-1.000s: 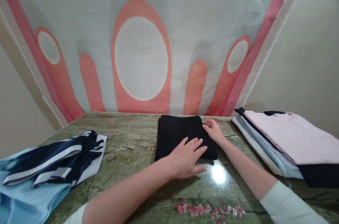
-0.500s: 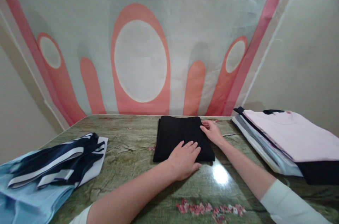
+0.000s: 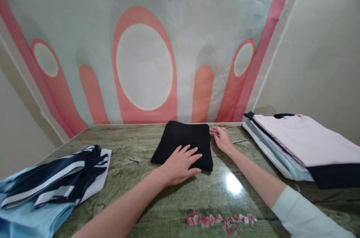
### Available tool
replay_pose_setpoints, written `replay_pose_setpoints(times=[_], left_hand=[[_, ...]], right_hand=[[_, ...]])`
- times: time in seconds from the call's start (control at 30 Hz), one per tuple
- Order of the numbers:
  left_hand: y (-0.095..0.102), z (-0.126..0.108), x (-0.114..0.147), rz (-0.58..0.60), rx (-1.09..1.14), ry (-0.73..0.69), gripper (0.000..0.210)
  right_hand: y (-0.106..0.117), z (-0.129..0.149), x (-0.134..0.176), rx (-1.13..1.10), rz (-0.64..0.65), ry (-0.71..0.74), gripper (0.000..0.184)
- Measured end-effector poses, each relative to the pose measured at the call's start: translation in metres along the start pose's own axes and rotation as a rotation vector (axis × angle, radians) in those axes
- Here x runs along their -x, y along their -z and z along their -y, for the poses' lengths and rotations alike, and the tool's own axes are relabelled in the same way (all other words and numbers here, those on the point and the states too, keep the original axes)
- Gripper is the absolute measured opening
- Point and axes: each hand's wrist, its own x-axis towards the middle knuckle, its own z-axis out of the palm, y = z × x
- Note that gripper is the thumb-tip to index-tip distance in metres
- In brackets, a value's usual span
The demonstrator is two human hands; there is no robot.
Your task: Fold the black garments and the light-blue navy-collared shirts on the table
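A folded black garment [image 3: 187, 136] lies on the table in front of me, turned at a slight angle. My left hand [image 3: 182, 164] rests flat on its near part, fingers spread. At the garment's far right corner is my right hand [image 3: 222, 138], with thumb and fingertips brought together right beside the cloth edge. Whether a bit of fabric or some small thing sits between those fingertips cannot be made out.
To the left lies a loose heap: a navy garment with white stripes [image 3: 53, 178] over light blue cloth [image 3: 36, 215]. On the right is a stack of folded clothes topped by a pale pink shirt [image 3: 306, 140]. A wall stands behind the wood-patterned table [image 3: 126, 189].
The black garment has turned and shifted left, its near edge swinging left under my left hand. My right hand's fingers have drawn together at its far corner. The view has shifted slightly.
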Motion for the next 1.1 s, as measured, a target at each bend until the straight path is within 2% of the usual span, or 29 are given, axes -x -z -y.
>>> replay_pose_setpoints(times=[0.17,0.23,0.33,0.43,0.57,0.67,0.73,0.8,0.97,1.03,1.1], left_hand=[[-0.004,-0.003,-0.001,-0.014,-0.032,0.009,0.052],[-0.006,-0.006,-0.001,-0.041,-0.047,0.031,0.052],[-0.007,-0.014,0.0,-0.052,-0.049,0.002,0.052],[-0.006,-0.023,0.002,0.017,-0.021,-0.082,0.048],[0.004,-0.031,0.004,0.089,0.04,-0.08,0.045],[0.013,-0.027,0.004,0.129,0.091,-0.054,0.046],[0.015,-0.014,0.005,0.131,0.109,0.02,0.047],[0.013,0.009,0.006,0.106,0.104,0.131,0.048],[-0.009,0.086,0.018,0.01,0.139,0.427,0.054],[-0.017,0.11,0.023,-0.064,0.176,0.513,0.058],[-0.02,0.124,0.026,-0.148,0.223,0.528,0.056]], right_hand=[[0.001,0.013,0.003,0.174,0.078,0.181,0.037],[0.0,0.016,0.004,0.24,0.152,0.236,0.04],[-0.002,0.017,0.006,0.338,0.304,0.209,0.044],[-0.005,0.019,0.007,0.44,0.391,0.132,0.05],[-0.006,0.021,0.007,0.508,0.404,0.113,0.053],[-0.006,0.021,0.008,0.499,0.383,0.137,0.053],[-0.005,0.02,0.008,0.476,0.376,0.153,0.053],[-0.005,0.018,0.009,0.454,0.375,0.157,0.054],[-0.004,0.015,0.009,0.415,0.356,0.169,0.054],[-0.004,0.014,0.009,0.41,0.352,0.183,0.053],[-0.005,0.012,0.009,0.411,0.351,0.192,0.053]])
